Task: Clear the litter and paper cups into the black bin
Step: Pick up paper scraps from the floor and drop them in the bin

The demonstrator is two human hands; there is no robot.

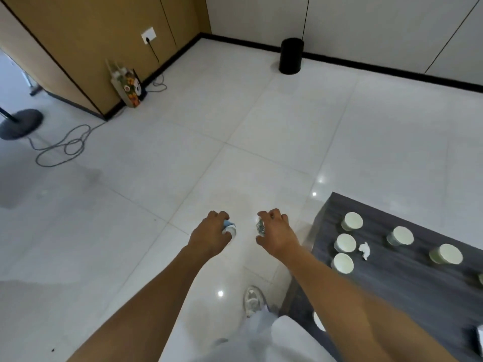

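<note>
My left hand grips a crumpled blue-and-white piece of litter over the white tiled floor. My right hand pinches a small patterned scrap of litter. The black bin stands far ahead against the back wall. On the dark grey table at my right stand several white paper cups. A crumpled white tissue lies among them.
A grey cable loops over the floor at the left near a black stand base. A printed carton leans at the brown cabinet's corner. My shoe shows below, beside the table's edge.
</note>
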